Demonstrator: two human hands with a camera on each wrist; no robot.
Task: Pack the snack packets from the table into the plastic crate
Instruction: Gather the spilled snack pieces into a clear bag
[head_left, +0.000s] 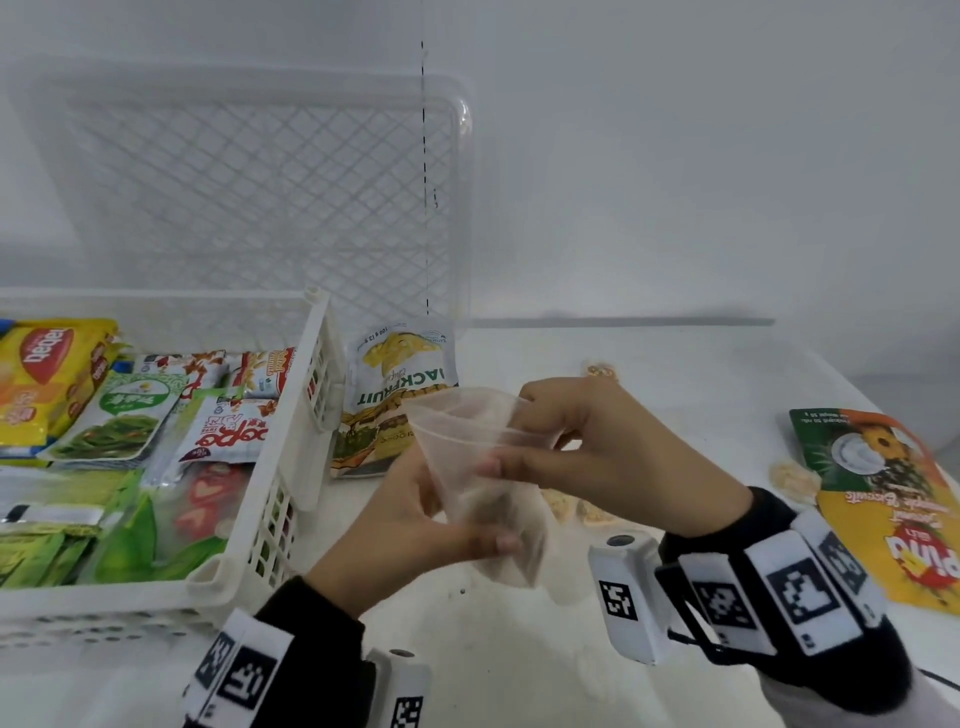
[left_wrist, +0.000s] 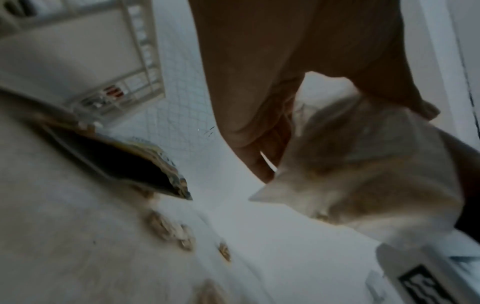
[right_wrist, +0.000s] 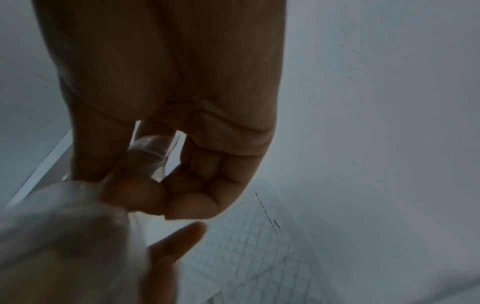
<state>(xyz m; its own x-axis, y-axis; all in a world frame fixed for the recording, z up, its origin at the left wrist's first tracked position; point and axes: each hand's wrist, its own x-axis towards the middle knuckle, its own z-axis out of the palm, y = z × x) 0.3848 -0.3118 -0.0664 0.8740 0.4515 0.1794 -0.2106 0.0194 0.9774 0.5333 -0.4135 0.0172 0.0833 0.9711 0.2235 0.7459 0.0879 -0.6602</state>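
While both hands pinch the clear bag (head_left: 467, 457) above the surface (head_left: 649, 364), left hand (head_left: 415, 525) low, right hand (head_left: 587, 447) at its open mouth, it seems light, limp, slippery; gripping the rim suits. Crate (head_left: 306, 415) stands left.

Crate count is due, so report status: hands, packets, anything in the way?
Both hands, left and right, hold a clear bag. Crate part filled. Jackfruit packet and pineapple packet on table.
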